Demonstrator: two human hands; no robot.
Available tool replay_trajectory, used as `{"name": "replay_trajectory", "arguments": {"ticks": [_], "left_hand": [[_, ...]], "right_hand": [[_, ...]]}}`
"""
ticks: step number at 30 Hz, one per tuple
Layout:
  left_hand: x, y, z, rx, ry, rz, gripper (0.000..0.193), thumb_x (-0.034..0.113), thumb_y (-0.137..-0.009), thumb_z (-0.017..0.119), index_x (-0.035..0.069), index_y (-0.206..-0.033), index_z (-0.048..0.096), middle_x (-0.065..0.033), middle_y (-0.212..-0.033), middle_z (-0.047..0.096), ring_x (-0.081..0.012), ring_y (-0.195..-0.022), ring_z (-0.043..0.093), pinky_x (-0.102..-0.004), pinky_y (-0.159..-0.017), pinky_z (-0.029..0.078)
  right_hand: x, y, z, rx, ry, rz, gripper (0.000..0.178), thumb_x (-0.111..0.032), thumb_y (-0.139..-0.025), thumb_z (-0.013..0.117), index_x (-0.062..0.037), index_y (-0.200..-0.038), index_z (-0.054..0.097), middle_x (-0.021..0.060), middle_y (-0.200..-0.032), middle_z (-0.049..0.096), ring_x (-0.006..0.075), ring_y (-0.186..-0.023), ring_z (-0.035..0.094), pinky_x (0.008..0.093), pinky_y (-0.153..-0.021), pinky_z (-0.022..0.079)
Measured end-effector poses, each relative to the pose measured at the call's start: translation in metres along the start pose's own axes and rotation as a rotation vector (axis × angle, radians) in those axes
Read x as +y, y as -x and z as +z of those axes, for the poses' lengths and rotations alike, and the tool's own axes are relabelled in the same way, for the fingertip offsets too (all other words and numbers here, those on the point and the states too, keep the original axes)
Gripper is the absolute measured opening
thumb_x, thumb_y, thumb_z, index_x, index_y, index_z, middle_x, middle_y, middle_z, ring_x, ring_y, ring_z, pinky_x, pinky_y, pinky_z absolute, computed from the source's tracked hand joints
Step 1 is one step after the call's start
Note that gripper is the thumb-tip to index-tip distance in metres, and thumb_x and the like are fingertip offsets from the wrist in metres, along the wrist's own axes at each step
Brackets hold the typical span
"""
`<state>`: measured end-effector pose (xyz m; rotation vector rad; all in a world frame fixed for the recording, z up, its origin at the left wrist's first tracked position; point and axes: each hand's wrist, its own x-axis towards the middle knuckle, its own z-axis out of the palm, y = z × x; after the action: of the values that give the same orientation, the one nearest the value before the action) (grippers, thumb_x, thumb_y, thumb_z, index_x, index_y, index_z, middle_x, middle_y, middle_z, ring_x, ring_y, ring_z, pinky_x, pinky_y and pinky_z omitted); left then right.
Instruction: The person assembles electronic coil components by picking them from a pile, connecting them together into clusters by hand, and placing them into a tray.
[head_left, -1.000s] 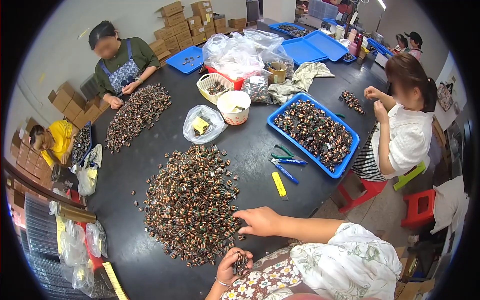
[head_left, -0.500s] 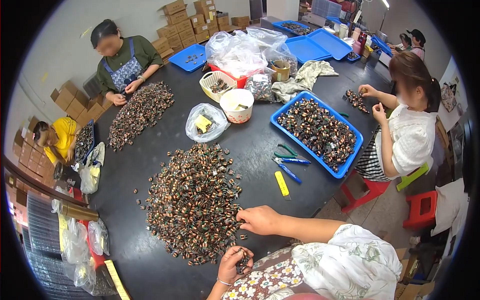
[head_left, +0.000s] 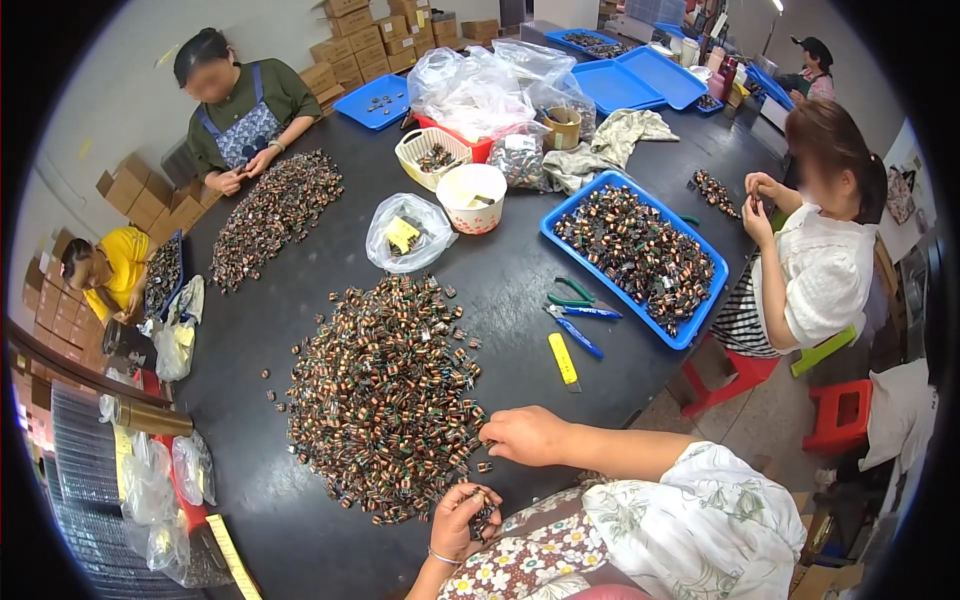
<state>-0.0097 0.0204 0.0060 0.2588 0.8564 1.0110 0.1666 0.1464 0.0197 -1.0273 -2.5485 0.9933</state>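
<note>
A large heap of small copper-wound coils (head_left: 385, 390) lies on the black table in front of me. My left hand (head_left: 458, 522) is at the heap's near edge, its fingers curled round several coils (head_left: 484, 514) in the palm. Stretched in from the right, my right hand (head_left: 530, 435) rests at the heap's right edge. Its thumb and fingertips are pressed together beside the outermost coils. Whatever is between those fingertips is hidden or too small to name. One or two loose coils (head_left: 485, 466) lie just below that hand.
Right of the heap lie a yellow cutter knife (head_left: 563, 360), blue-handled pliers (head_left: 580, 337) and a green-handled tool (head_left: 573, 294). Beyond stand a blue tray (head_left: 548, 237) of coils, a white tub (head_left: 472, 215) and a plastic bag (head_left: 385, 245). Co-workers sit around the table (head_left: 300, 290).
The whole view has shifted slightly. My hands keep nearly the same places and poses. The co-worker on the right has brought both hands together, away from the small coil pile.
</note>
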Motion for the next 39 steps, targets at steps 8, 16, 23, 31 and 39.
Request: {"name": "replay_trajectory", "arguments": {"ticks": [8,16,23,31,39], "left_hand": [[0.000,0.001,0.003,0.011,-0.024,0.003,0.008,0.009,-0.088,0.049,0.003,-0.091,0.052,-0.0180,-0.087,0.057,-0.0226,-0.062,0.056,-0.0263,-0.042,0.042],[0.002,0.002,0.007,0.006,0.021,-0.005,0.006,0.007,-0.087,0.051,0.002,-0.089,0.052,-0.0166,-0.086,0.059,-0.0185,-0.061,0.056,-0.0249,-0.042,0.041],[0.003,0.002,0.008,-0.006,0.048,-0.037,0.006,0.007,-0.087,0.050,0.002,-0.089,0.051,-0.0169,-0.086,0.059,-0.0184,-0.058,0.055,-0.0255,-0.041,0.041],[0.002,0.001,0.009,-0.005,0.041,-0.034,0.007,0.008,-0.087,0.050,0.002,-0.090,0.051,-0.0165,-0.087,0.059,-0.0187,-0.060,0.055,-0.0252,-0.042,0.041],[0.001,0.000,0.004,-0.019,0.038,-0.025,0.005,0.007,-0.087,0.049,0.003,-0.090,0.050,-0.0163,-0.087,0.059,-0.0189,-0.062,0.056,-0.0246,-0.042,0.041]], "right_hand": [[0.003,0.003,0.001,-0.011,-0.015,0.012,0.024,-0.016,-0.074,0.066,-0.0061,-0.091,0.052,0.0099,-0.088,0.057,0.0300,-0.086,0.058,0.0405,-0.073,0.045],[0.007,0.008,0.003,0.047,-0.316,0.014,0.017,-0.015,-0.075,0.064,-0.0061,-0.089,0.058,0.0095,-0.085,0.059,0.0256,-0.074,0.059,0.0363,-0.067,0.047],[0.008,0.009,0.007,0.131,-0.341,0.017,0.018,-0.016,-0.075,0.063,-0.0071,-0.090,0.060,0.0067,-0.081,0.056,0.0210,-0.070,0.058,0.0323,-0.065,0.047],[0.008,0.009,0.005,0.141,-0.387,0.031,0.021,-0.020,-0.074,0.066,-0.0038,-0.084,0.057,0.0083,-0.076,0.057,0.0198,-0.065,0.057,0.0312,-0.061,0.046],[0.006,0.008,0.008,0.127,-0.463,0.034,0.024,-0.023,-0.073,0.069,-0.0042,-0.082,0.057,0.0087,-0.072,0.059,0.0188,-0.064,0.058,0.0298,-0.060,0.046]]}}
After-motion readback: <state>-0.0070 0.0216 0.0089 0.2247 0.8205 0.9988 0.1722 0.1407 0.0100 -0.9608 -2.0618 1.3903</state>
